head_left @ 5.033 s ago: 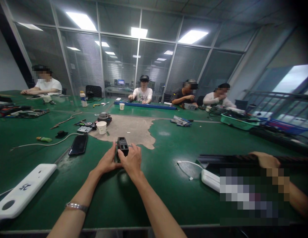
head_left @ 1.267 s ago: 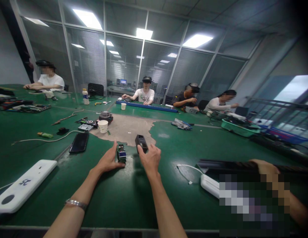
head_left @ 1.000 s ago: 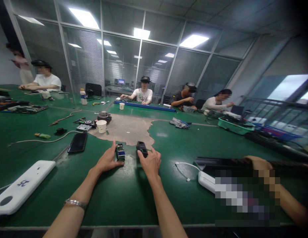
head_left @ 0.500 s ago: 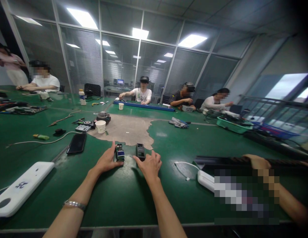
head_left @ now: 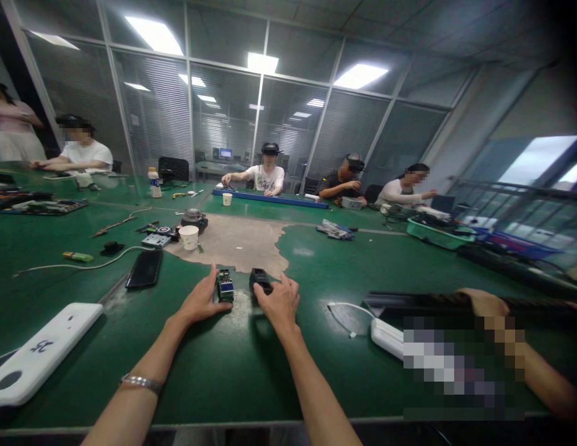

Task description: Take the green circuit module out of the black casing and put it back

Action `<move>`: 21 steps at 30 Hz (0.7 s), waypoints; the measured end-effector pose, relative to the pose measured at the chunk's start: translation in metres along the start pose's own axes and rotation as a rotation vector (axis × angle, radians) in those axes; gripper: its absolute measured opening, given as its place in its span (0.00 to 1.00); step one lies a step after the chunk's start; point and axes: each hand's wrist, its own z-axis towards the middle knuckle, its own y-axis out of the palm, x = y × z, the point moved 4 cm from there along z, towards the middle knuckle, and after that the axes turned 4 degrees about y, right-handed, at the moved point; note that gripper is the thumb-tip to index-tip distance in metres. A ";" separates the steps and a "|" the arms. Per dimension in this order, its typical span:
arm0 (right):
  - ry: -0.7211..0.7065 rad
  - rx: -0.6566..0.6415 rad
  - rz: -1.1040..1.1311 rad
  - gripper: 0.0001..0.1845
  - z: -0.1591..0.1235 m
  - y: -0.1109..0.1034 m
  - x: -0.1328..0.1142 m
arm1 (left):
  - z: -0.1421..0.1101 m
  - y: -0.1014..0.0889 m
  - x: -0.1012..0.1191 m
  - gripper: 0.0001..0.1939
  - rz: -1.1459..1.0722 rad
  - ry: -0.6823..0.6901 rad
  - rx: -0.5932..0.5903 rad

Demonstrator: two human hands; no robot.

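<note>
My left hand [head_left: 202,296] rests at the table and closes around the left side of a small electronic module [head_left: 225,286], with its thumb at the near end. A small blue screen and a green circuit board show on the module. Just to its right, my right hand [head_left: 279,300] grips a black plastic housing [head_left: 259,277] between thumb and fingers. The housing is tilted, with openings in its upper face. A gap separates the housing from the module. Some fingertips of both hands are hidden behind these parts.
Left lie a black phone-like slab [head_left: 144,269] and a white power strip [head_left: 46,353]. Ahead stand a paper cup [head_left: 188,238] and loose parts. At right, another person's hand [head_left: 484,303] rests on a long black bar [head_left: 422,303]. A green basket [head_left: 439,234] sits farther back.
My right hand has tilted the black housing and shifted it slightly left, towards the module. My left hand and the module have stayed almost still.
</note>
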 end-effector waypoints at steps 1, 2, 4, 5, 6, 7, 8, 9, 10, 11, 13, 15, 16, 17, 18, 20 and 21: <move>-0.009 -0.003 0.050 0.24 0.001 -0.002 -0.005 | 0.000 0.000 0.000 0.66 0.002 0.004 -0.001; -0.023 -0.005 0.098 0.24 0.002 -0.004 -0.011 | 0.000 0.000 0.000 0.65 0.002 0.007 0.000; -0.060 -0.006 0.176 0.25 0.002 -0.007 -0.026 | 0.000 0.000 0.000 0.66 -0.004 0.011 0.005; -0.075 -0.003 0.200 0.25 0.002 -0.008 -0.034 | 0.000 0.000 0.000 0.66 -0.011 0.011 0.011; -0.087 0.001 0.215 0.25 0.001 -0.009 -0.042 | 0.000 0.000 0.000 0.67 -0.018 0.009 0.018; -0.095 0.003 0.221 0.25 -0.001 -0.009 -0.049 | 0.000 0.000 -0.001 0.67 -0.025 0.005 0.025; -0.100 0.004 0.221 0.25 -0.002 -0.008 -0.055 | 0.000 0.000 -0.001 0.67 -0.031 0.003 0.031; -0.104 -0.001 0.217 0.25 -0.004 -0.007 -0.061 | -0.001 -0.001 -0.001 0.67 -0.035 0.003 0.036; -0.105 -0.012 0.213 0.25 -0.005 -0.005 -0.065 | -0.001 -0.001 -0.001 0.67 -0.040 0.006 0.042; -0.104 -0.029 0.207 0.25 -0.006 -0.003 -0.069 | -0.001 -0.001 0.000 0.66 -0.045 0.009 0.048; -0.101 -0.057 0.196 0.25 -0.008 0.000 -0.073 | -0.001 -0.002 0.001 0.65 -0.054 0.015 0.060; -0.106 -0.076 0.186 0.25 -0.009 0.001 -0.077 | -0.001 -0.003 0.003 0.66 -0.060 0.021 0.059; -0.109 -0.081 0.180 0.26 -0.009 0.002 -0.078 | -0.001 -0.003 0.004 0.66 -0.063 0.024 0.053; -0.113 -0.086 0.174 0.26 -0.009 0.002 -0.080 | -0.001 -0.002 0.004 0.67 -0.067 0.025 0.047; -0.117 -0.090 0.166 0.26 -0.010 0.002 -0.082 | -0.001 -0.002 0.004 0.67 -0.073 0.024 0.043; -0.129 -0.094 0.145 0.27 -0.010 0.003 -0.085 | 0.000 -0.002 0.002 0.68 -0.087 0.019 0.047; -0.137 -0.094 0.132 0.27 -0.011 0.004 -0.087 | 0.000 -0.001 0.001 0.68 -0.092 0.017 0.051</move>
